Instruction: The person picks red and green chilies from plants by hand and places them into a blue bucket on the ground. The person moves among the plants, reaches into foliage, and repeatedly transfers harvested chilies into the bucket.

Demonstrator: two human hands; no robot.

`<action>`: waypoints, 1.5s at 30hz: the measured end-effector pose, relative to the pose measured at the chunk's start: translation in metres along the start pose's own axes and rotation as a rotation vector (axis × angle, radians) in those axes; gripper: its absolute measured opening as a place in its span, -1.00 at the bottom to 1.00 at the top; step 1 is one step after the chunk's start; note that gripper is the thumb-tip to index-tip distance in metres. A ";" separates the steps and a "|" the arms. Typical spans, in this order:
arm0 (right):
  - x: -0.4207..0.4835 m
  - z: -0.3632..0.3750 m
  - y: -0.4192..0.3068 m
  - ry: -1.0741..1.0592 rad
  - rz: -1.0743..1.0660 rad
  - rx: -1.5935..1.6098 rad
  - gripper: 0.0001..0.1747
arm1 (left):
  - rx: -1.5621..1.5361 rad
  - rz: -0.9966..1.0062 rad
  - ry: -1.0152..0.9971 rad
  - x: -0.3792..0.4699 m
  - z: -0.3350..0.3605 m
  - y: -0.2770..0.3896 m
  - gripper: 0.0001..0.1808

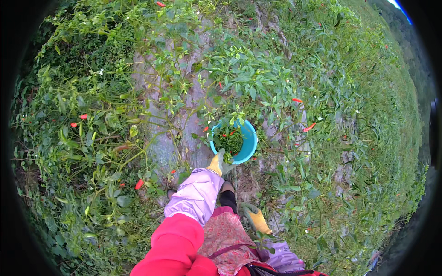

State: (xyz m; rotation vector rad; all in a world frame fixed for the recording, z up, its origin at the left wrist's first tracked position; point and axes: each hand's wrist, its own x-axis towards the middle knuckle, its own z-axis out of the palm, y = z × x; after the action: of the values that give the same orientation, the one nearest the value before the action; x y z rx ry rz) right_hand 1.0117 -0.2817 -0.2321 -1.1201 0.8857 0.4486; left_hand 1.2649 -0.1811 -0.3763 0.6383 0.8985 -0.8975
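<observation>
A blue plastic bucket (249, 140) stands among the plants in front of me, partly filled with green chili peppers (230, 143) and a few red ones. At its near rim is my left hand (221, 164), in a yellow and grey-green work glove, with a small bunch of green chili peppers (228, 158) in its grasp. My right hand (255, 217), gloved the same way, hangs low by my right side close to pepper leaves. Its fingers are partly curled, and whether they hold anything is hidden.
Chili pepper plants (255, 72) surround me, some bearing red chili peppers (309, 127). Grey plastic mulch sheeting (193, 138) covers the soil between them. Branches (141, 151) reach in from the left. My patterned apron (224, 238) and a leg show below the bucket.
</observation>
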 end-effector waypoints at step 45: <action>0.052 0.355 -0.094 -1.039 -0.146 -0.278 -0.64 | -0.022 0.710 0.778 -0.559 -0.292 -0.096 -0.71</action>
State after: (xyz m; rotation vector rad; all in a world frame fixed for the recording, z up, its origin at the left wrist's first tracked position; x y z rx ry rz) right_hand 1.2448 -0.0013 -0.1629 -0.9974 -0.1728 0.9284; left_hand 0.8908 0.2148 -0.0450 1.2245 1.2359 0.0311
